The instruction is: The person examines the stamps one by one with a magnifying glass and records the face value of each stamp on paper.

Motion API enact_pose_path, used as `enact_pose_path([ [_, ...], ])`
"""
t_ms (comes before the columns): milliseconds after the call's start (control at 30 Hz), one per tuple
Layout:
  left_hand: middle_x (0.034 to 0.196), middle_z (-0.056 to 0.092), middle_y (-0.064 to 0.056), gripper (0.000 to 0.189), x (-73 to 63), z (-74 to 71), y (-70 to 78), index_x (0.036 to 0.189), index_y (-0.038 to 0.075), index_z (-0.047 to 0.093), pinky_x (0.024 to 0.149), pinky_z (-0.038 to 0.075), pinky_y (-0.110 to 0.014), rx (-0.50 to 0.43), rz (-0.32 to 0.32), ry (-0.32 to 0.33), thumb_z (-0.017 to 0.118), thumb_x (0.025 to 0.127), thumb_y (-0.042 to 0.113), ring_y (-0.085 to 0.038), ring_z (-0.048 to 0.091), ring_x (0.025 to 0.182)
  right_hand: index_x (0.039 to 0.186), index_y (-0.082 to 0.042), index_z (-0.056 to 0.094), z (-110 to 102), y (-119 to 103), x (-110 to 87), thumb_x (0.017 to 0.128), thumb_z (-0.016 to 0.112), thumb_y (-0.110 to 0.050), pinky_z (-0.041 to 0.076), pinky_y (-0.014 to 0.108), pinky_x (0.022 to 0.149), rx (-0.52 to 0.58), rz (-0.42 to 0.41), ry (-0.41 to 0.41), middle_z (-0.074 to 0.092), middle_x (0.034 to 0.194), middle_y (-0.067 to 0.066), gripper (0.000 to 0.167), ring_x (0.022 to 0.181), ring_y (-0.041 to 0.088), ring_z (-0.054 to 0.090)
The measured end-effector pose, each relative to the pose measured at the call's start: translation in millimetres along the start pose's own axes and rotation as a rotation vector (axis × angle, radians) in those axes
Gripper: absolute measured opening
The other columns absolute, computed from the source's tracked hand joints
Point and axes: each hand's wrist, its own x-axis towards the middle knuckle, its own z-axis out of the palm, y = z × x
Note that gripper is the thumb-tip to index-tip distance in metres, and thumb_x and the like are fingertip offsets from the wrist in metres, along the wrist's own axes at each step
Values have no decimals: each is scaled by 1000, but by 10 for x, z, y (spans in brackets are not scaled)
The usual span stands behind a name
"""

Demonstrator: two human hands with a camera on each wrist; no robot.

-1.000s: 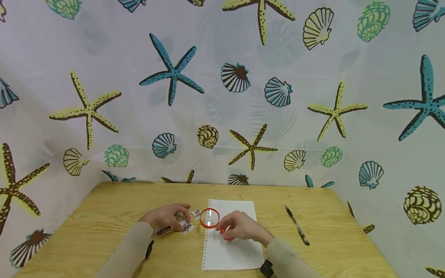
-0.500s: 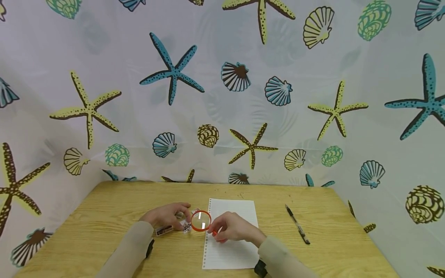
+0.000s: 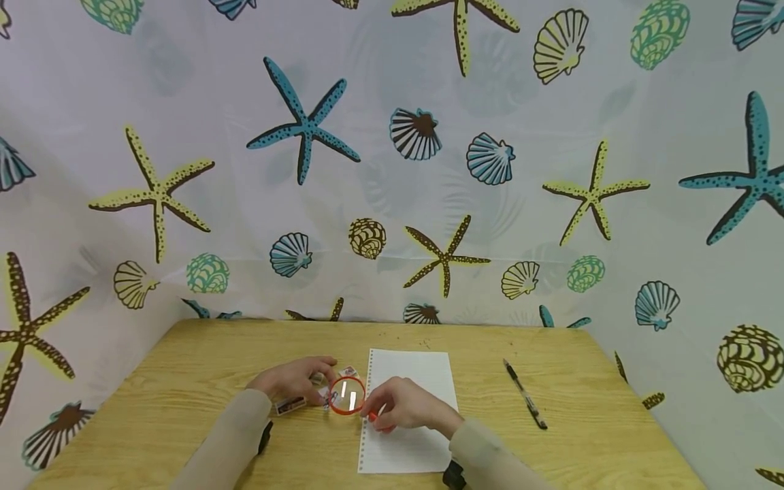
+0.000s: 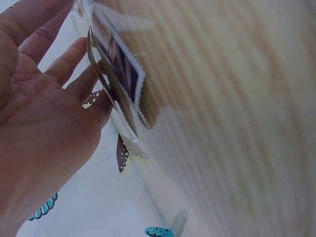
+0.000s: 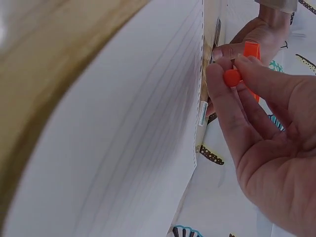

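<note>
the left hand (image 4: 49, 111) is just beside a stamp (image 4: 122, 66) on the wood-grained table (image 4: 227, 123).
</note>
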Motion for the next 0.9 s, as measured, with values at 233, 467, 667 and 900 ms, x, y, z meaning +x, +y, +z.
enact_pose_path([
  [233, 156, 31, -22, 19, -8, -5, 9, 94, 15, 68, 111, 29, -64, 10, 12, -7, 77, 80, 5, -49, 24, 143, 95, -1, 73, 36, 23, 29, 81, 70, 8, 52, 19, 57, -10, 10, -8, 71, 84, 9, 17, 67, 5, 61],
  [467, 156, 31, -22, 19, -10, -10, 35, 93, 16, 68, 111, 29, -63, 18, 5, -9, 78, 80, 6, -48, 24, 144, 90, -5, 68, 63, 36, 46, 79, 72, 10, 54, 23, 58, 24, 11, 4, 70, 81, 5, 19, 70, 7, 64],
  [667, 156, 30, -23, 19, -23, -6, 50, 92, 15, 68, 110, 30, -63, 18, 10, -14, 77, 80, 4, -50, 24, 143, 99, -7, 66, 77, 43, 37, 78, 73, 10, 57, 26, 57, 58, 34, 19, 72, 86, 10, 28, 69, 10, 66],
  [900, 156, 31, -23, 18, -27, -10, 46, 92, 15, 68, 110, 30, -63, 26, 21, -10, 76, 80, 4, -49, 24, 143, 99, -8, 68, 78, 43, 33, 78, 74, 10, 57, 27, 58, 62, 47, 28, 72, 85, 8, 28, 70, 10, 66],
])
